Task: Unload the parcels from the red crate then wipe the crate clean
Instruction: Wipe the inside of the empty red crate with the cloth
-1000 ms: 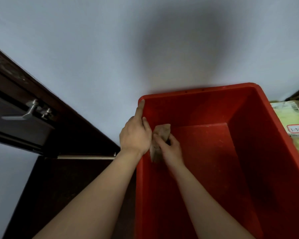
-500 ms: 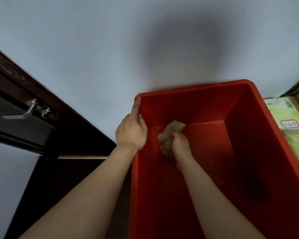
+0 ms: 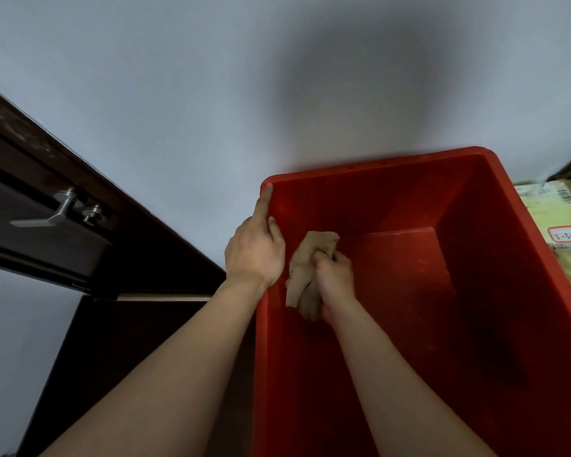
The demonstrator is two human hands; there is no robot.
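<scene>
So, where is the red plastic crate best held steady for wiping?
I would take the red plastic crate by its left rim near the far corner, from outside and above, as the left hand does: the rim gives a lip to hook, the walls are smooth. The pale wall blocks the far side, a pale green parcel the right; the right hand holds the beige cloth inside.
</scene>
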